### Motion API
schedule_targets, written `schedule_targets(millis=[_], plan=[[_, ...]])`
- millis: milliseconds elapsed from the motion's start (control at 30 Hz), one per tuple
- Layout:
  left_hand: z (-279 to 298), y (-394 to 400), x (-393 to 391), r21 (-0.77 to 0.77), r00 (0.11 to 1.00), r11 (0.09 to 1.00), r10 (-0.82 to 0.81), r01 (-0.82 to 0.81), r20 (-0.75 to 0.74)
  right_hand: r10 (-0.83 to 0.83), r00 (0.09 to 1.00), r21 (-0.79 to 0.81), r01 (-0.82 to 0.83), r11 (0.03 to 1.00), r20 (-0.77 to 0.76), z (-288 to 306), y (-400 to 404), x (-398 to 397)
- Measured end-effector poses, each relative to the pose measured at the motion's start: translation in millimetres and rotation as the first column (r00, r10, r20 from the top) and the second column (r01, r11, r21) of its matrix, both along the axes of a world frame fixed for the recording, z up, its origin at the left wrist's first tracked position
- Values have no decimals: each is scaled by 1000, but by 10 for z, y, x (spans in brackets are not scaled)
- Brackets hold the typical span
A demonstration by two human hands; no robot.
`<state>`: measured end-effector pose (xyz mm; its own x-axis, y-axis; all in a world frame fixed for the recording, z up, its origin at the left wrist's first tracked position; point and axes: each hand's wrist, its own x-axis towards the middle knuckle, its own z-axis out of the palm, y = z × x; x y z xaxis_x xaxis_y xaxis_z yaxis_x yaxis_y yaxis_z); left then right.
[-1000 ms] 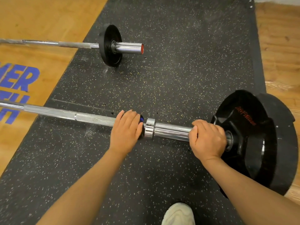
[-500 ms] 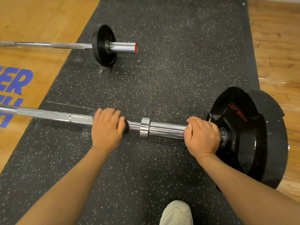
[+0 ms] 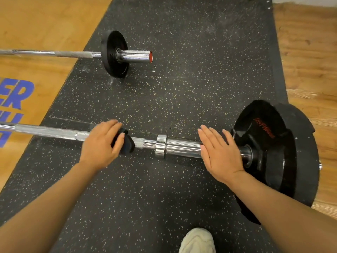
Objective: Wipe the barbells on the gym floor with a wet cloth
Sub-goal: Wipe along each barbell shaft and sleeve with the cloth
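Observation:
A steel barbell (image 3: pixel 180 147) lies across the black rubber mat (image 3: pixel 182 88) in front of me, with big black plates (image 3: pixel 284 148) on its right end. My left hand (image 3: pixel 100 147) grips a dark cloth (image 3: pixel 127 145) wrapped on the shaft, left of the chrome collar (image 3: pixel 161 146). My right hand (image 3: pixel 220 154) is flat with straight fingers over the sleeve beside the plates. A second barbell (image 3: pixel 73 54) with a small black plate (image 3: pixel 114 53) lies farther away.
Wooden floor (image 3: pixel 310 61) borders the mat on the right, and on the left it carries blue lettering (image 3: pixel 14 95). My pale shoe (image 3: pixel 197 241) stands on the mat at the bottom edge.
My right hand has let go of the sleeve and now lies flat with fingers straight. My left hand with the cloth slid left along the shaft, away from the collar.

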<state>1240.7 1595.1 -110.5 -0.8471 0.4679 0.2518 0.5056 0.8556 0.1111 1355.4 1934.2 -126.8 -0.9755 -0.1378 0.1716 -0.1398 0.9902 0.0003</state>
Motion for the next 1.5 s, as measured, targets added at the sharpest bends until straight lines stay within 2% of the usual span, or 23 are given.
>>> schedule_targets(millis=[67,133,200,267,300,367,500,600,700,800,900,1000,1133,1233,1333,1367,1467,1500], plan=[[-7,-123,-76,-27,980,980,199,-198,17,203,979,46,-203,978,-4,70,-41,-119],[-83,-134,-83,-11,921,928,370,-372,123,336,942,69,-336,939,18,112,-51,-286],[-149,-18,-51,66,924,930,349,-363,158,392,917,78,-396,915,68,117,-25,-386],[-184,221,13,88,969,969,221,-231,109,424,900,97,-433,896,100,77,-13,-399],[-211,365,61,75,984,983,162,-168,80,429,897,99,-439,893,104,67,-14,-390],[-279,611,145,75,989,987,142,-145,41,415,904,83,-423,902,100,71,-22,-373],[-322,797,264,148,955,949,289,-277,-69,364,923,52,-372,927,125,82,-31,-370],[-272,1023,388,220,922,902,387,-371,-32,338,929,32,-346,938,151,105,-44,-343],[-318,1090,429,255,914,880,403,-400,42,324,929,9,-331,944,178,125,-60,-312],[-375,977,379,168,929,919,368,-356,-40,326,929,-12,-329,944,175,129,-68,-305],[-414,998,358,202,920,906,389,-371,-55,325,927,-39,-323,945,188,141,-79,-285],[-418,912,287,272,883,853,469,-445,-24,326,931,-58,-320,946,164,135,-78,-298],[-342,1026,238,254,757,723,651,-642,59,331,933,-69,-324,944,145,132,-78,-309],[-391,1256,423,323,821,767,567,-554,64,330,935,-80,-322,943,127,131,-77,-304],[-372,1019,394,247,898,866,438,-436,49,328,938,-87,-320,943,113,132,-83,-305],[-373,904,319,212,878,854,474,-476,61,328,938,-86,-320,944,113,132,-86,-303],[-339,742,79,167,722,703,678,-691,137,328,938,-96,-318,943,113,126,-79,-304],[-328,784,87,169,698,677,698,-716,159,331,937,-99,-321,942,114,128,-76,-308]])
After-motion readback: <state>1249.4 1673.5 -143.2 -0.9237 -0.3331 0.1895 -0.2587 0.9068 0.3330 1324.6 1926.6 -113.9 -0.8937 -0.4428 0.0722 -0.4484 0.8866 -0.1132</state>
